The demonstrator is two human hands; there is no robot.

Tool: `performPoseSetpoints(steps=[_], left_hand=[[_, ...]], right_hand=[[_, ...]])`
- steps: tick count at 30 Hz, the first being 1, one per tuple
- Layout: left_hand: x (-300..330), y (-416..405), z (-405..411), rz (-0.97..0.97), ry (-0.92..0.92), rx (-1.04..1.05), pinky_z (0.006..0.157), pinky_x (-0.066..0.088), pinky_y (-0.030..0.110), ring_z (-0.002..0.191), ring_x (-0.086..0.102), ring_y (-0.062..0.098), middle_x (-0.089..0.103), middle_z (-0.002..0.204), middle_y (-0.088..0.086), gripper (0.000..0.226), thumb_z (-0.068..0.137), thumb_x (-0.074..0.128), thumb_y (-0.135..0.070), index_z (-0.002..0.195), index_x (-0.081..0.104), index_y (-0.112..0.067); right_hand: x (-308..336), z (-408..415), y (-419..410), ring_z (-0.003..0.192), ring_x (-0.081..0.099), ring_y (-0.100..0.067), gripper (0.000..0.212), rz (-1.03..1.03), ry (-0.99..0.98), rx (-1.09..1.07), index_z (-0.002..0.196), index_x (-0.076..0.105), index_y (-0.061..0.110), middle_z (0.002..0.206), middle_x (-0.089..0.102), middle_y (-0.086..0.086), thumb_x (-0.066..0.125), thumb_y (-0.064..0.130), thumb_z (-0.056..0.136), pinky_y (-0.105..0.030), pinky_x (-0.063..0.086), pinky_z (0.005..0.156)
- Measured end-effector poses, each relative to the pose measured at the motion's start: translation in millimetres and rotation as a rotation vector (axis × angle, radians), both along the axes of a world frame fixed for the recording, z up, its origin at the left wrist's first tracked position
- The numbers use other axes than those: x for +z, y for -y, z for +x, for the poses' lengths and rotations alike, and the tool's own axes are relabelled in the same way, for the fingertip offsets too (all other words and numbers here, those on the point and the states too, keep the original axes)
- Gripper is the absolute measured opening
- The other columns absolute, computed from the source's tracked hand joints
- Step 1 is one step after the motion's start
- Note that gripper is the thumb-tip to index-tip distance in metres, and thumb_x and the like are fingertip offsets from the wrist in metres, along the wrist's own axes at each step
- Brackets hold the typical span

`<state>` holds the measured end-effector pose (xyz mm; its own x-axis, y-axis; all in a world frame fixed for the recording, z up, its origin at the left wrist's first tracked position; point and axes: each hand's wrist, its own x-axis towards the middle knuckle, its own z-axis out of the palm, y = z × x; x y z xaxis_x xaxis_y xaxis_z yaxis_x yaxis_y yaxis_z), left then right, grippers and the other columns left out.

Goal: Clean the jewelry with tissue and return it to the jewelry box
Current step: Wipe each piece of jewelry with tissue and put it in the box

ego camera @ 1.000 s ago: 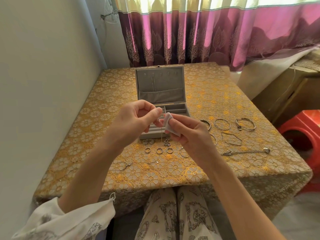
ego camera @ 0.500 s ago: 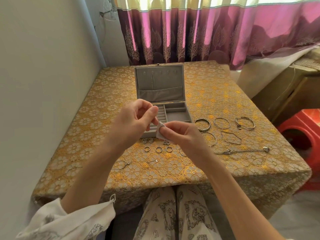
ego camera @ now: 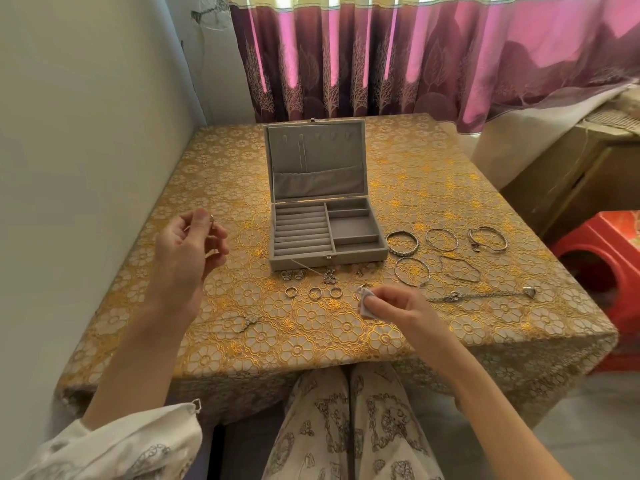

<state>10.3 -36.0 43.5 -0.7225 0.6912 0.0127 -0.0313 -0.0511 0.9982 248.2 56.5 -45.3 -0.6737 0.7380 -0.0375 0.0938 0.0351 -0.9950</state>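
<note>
My left hand point(ego camera: 187, 251) is raised over the table's left side, fingertips pinched on one end of a thin silver necklace point(ego camera: 306, 267). Its chain slants down to a small pendant in front of the box. My right hand point(ego camera: 391, 308) rests low near the table's front and pinches a folded white tissue point(ego camera: 366, 306). The grey jewelry box point(ego camera: 363, 258) stands open at the centre, its ring rolls and compartments bare. Three rings point(ego camera: 315, 292) lie in a row before it.
Several bangles point(ego camera: 401, 242) and a chain bracelet point(ego camera: 485, 295) lie right of the box. More rings point(ego camera: 291, 274) sit by its front left corner, another pendant chain point(ego camera: 247, 322) near the front. A wall runs along the left. A red stool point(ego camera: 602, 271) stands right.
My hands have drawn apart. The left went left with the necklace end. The right dropped toward the table with the tissue, uncovering the box.
</note>
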Motion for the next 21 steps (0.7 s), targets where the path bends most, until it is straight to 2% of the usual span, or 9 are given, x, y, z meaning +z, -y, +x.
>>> performPoseSetpoints(steps=[3, 7, 11, 15, 21], left_hand=[[4, -1, -2, 0.032, 0.006, -0.006, 0.052, 0.048, 0.018, 0.059, 0.053, 0.008, 0.054, 0.071, -0.003, 0.017, 0.098, 0.042, -0.024, 0.086, 0.050, -0.016], [10, -4, 2, 0.077, -0.001, -0.013, 0.053, 0.047, 0.019, 0.059, 0.054, 0.007, 0.055, 0.071, -0.004, 0.017, 0.099, 0.040, -0.024, 0.087, 0.050, -0.016], [17, -9, 4, 0.130, -0.012, -0.022, 0.056, 0.047, 0.021, 0.061, 0.055, 0.008, 0.057, 0.069, -0.006, 0.020, 0.099, 0.040, -0.026, 0.085, 0.051, -0.017], [25, -17, 14, 0.178, -0.010, -0.074, 0.055, 0.048, 0.019, 0.062, 0.057, 0.008, 0.058, 0.071, -0.005, 0.019, 0.098, 0.040, -0.026, 0.087, 0.051, -0.016], [44, -23, 25, 0.260, 0.054, -0.156, 0.053, 0.048, 0.020, 0.063, 0.058, 0.010, 0.060, 0.071, -0.004, 0.020, 0.098, 0.038, -0.026, 0.086, 0.050, -0.016]], right_hand=[[-8, 7, -3, 0.069, 0.060, -0.009, 0.016, -0.034, 0.030, -0.025, 0.084, 0.066, 0.007, 0.076, 0.066, -0.003, 0.056, 0.019, 0.085, -0.016, 0.047, 0.064], [-15, 12, -4, 0.055, 0.052, -0.014, 0.015, -0.071, 0.070, -0.050, 0.081, 0.064, 0.007, 0.067, 0.063, -0.005, 0.056, 0.019, 0.088, -0.019, 0.040, 0.049], [-21, 18, -6, 0.050, 0.050, -0.008, 0.015, -0.072, 0.124, -0.097, 0.081, 0.064, 0.007, 0.060, 0.059, 0.001, 0.056, 0.017, 0.088, -0.022, 0.040, 0.051], [-21, 16, -7, 0.043, 0.050, 0.002, 0.016, -0.045, 0.185, -0.139, 0.085, 0.064, 0.002, 0.061, 0.057, -0.001, 0.055, 0.014, 0.090, -0.013, 0.039, 0.046], [-22, 13, -6, 0.042, 0.050, 0.003, 0.019, -0.034, 0.227, -0.195, 0.088, 0.065, 0.002, 0.062, 0.058, -0.004, 0.054, 0.017, 0.092, -0.010, 0.035, 0.042]])
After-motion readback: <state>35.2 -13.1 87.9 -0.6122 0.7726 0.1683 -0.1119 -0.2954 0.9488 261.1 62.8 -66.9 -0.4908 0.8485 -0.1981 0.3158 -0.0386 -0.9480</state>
